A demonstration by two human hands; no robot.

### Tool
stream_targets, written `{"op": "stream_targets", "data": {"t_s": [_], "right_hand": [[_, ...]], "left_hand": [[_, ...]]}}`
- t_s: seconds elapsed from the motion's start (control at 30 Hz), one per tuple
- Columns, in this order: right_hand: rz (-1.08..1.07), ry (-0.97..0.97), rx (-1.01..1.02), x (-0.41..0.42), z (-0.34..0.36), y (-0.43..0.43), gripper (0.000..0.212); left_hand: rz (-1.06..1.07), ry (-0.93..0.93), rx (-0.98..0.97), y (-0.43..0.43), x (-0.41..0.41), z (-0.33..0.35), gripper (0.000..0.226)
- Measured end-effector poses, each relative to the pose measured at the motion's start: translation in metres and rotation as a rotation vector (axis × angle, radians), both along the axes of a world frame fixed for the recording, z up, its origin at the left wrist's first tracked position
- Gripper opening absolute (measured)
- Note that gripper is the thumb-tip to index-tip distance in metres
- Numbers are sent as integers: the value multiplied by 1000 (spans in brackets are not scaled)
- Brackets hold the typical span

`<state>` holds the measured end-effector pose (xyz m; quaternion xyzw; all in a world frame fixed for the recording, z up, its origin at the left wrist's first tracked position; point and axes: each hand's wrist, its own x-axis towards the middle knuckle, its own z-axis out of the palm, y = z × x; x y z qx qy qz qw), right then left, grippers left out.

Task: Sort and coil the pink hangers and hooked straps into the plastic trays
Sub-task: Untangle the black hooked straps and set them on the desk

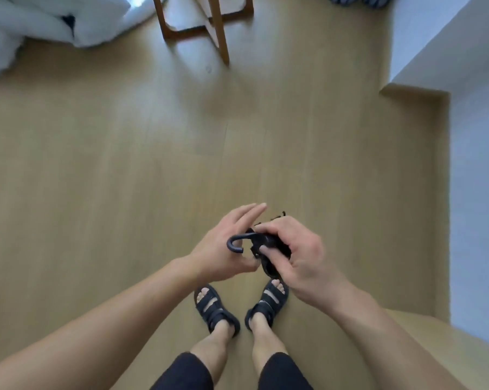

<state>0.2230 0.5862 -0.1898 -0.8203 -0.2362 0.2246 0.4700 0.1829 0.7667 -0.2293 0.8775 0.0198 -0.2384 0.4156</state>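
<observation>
A black hooked strap (261, 247) is bundled into a coil between both hands, above the wooden floor. Its curved black hook (235, 244) sticks out to the left, across my left palm. My right hand (297, 254) grips the coil, thumb pressed on the bundle and fingers curled over its top. My left hand (223, 243) lies under the hook with its fingers straight and pointing up-right, thumb touching the coil's lower edge. A frayed strap end pokes out above my right hand. No pink hangers or plastic trays are in view.
My own feet in black sandals (216, 309) stand just below the hands. A wooden chair frame (209, 26) stands at the top centre, white bedding (40, 26) at the top left. A white wall corner (446, 60) runs down the right side.
</observation>
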Motion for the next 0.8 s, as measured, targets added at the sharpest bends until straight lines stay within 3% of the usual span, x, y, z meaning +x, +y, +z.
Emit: {"op": "stream_targets", "data": {"t_s": [0.07, 0.17, 0.3, 0.43, 0.57, 0.67, 0.8], "right_hand": [[-50, -53, 95, -1, 57, -14, 30], [-139, -77, 206, -4, 130, -34, 28], [-245, -137, 210, -12, 193, -64, 33], [-452, -123, 247, -17, 232, -96, 28], [-709, -141, 252, -19, 262, -126, 26], [-856, -221, 183, -20, 278, -141, 30], [-1039, -307, -44, -23, 285, -148, 31]], "left_hand": [[-109, -93, -31, -16, 3, 55, 82], [-183, -120, -130, -46, 12, 130, 28], [-243, -62, -113, -88, 23, 191, 35], [-245, 12, -167, -112, 28, 222, 19], [-334, 73, -199, -112, 36, 242, 33], [-411, 136, -225, -105, 49, 250, 32], [-465, 114, -149, -108, 65, 260, 4]]}}
